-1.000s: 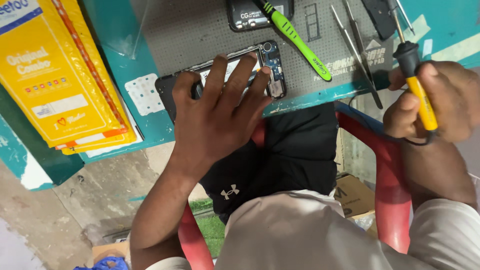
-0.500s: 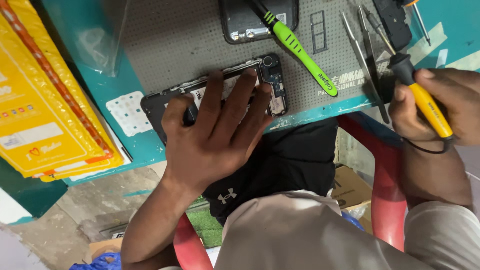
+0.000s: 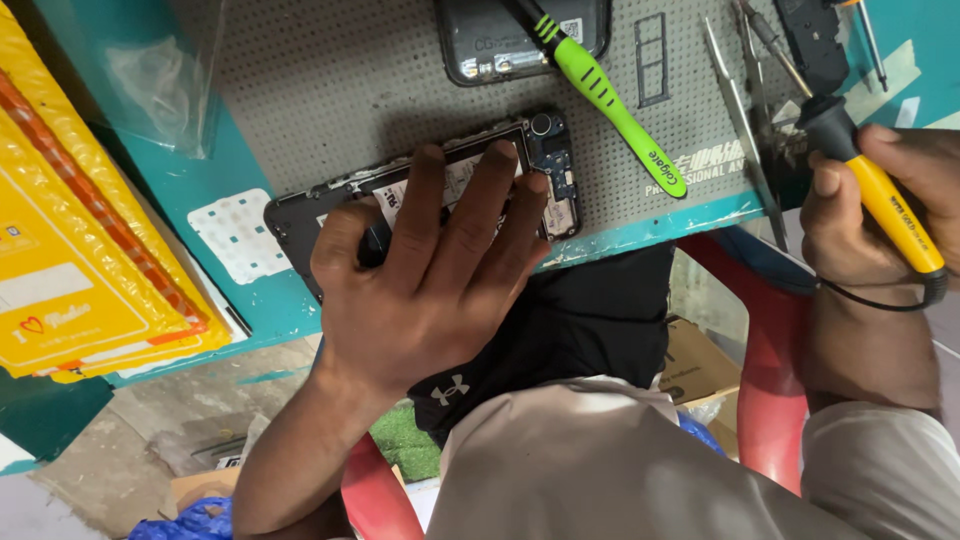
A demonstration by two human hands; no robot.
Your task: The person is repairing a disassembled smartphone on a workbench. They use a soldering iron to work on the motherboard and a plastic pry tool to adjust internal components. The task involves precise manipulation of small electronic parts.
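Teal bench with a grey mat (image 3: 330,90): the left hand (image 3: 420,285) has stayed flat, fingers spread, on the opened phone (image 3: 540,160) at the near edge. The right hand (image 3: 865,215), fingers pinching a yellow screwdriver (image 3: 880,195), has barely shifted from the right, so work's paused.

the left hand (image 3: 430,290) lies across the opened phone (image 3: 540,165), hiding most of its inner board, so only the camera end and a strip of the frame show. the second phone (image 3: 500,40), the black part (image 3: 815,40) and the clear plastic bag (image 3: 150,80) are cut off by the top edge, the yellow padded envelopes (image 3: 70,230) by the left edge. the soldering iron (image 3: 880,200) in the right hand (image 3: 850,220) ends among the tweezers (image 3: 745,130), its tip too dark to make out.
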